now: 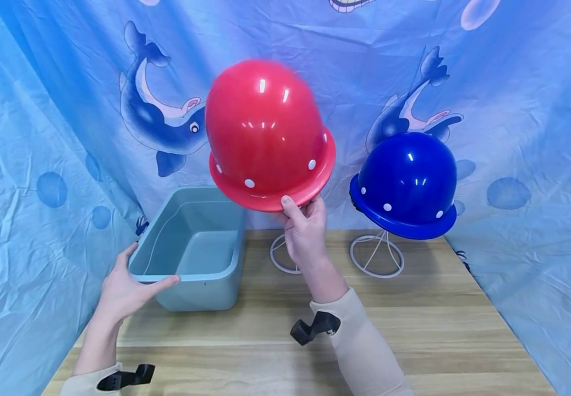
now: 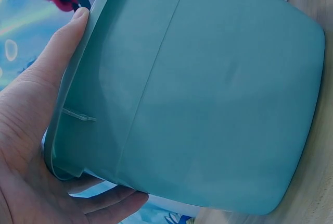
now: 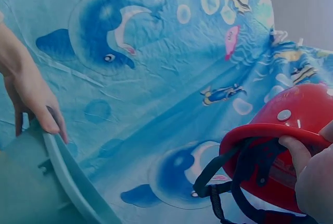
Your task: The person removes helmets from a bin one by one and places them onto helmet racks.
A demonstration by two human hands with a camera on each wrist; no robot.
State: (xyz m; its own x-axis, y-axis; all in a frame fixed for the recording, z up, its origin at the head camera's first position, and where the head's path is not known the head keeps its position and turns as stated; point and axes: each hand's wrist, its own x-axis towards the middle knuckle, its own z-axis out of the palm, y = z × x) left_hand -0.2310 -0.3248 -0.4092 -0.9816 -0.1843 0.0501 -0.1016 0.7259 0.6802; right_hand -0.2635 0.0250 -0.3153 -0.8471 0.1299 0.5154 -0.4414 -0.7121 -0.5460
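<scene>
My right hand (image 1: 306,234) holds a red hard hat (image 1: 265,126) up by its brim, thumb on top and fingers underneath. Dark chin straps (image 3: 216,200) dangle below the hat in the right wrist view. At the near left corner of a teal plastic bin (image 1: 226,278), my left hand (image 1: 124,289) grips the rim. Its thumb lies along the near edge, and its fingers go round the left side, as the left wrist view shows. Inside, the bin holds nothing visible.
A blue hard hat (image 1: 409,184) sits on a white wire stand (image 1: 377,269) at the right. Partly hidden behind my right hand is another wire stand (image 1: 276,256). All stand on a wooden table (image 1: 246,352), with a dolphin-print curtain (image 1: 345,99) behind and beside it.
</scene>
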